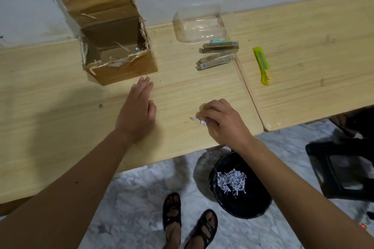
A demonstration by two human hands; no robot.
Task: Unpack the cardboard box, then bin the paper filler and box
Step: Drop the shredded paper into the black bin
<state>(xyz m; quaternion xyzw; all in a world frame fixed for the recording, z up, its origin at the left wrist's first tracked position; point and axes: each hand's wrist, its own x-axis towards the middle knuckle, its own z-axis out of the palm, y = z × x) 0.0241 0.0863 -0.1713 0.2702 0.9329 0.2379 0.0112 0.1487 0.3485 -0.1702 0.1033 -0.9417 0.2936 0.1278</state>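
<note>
Left hand (137,111) lies flat on the pale wooden table (50,91), fingers straight and together, fingertips just short of the open brown cardboard box (119,50). Right hand (220,121), to the right of the box and nearer the table's front edge, has its fingers curled — pinching a few white shredded paper strips (199,120) against the tabletop. The box stands open, its top edges torn, with tape shreds hanging; flaps rise against the wall. Inside, only a stray strip shows. Right of the box: a clear plastic container (199,23), long metallic packets (219,53), a yellow-green utility knife (262,64). Below the table edge, a black round bin (240,186) holds a shredded-paper heap (231,182).
</note>
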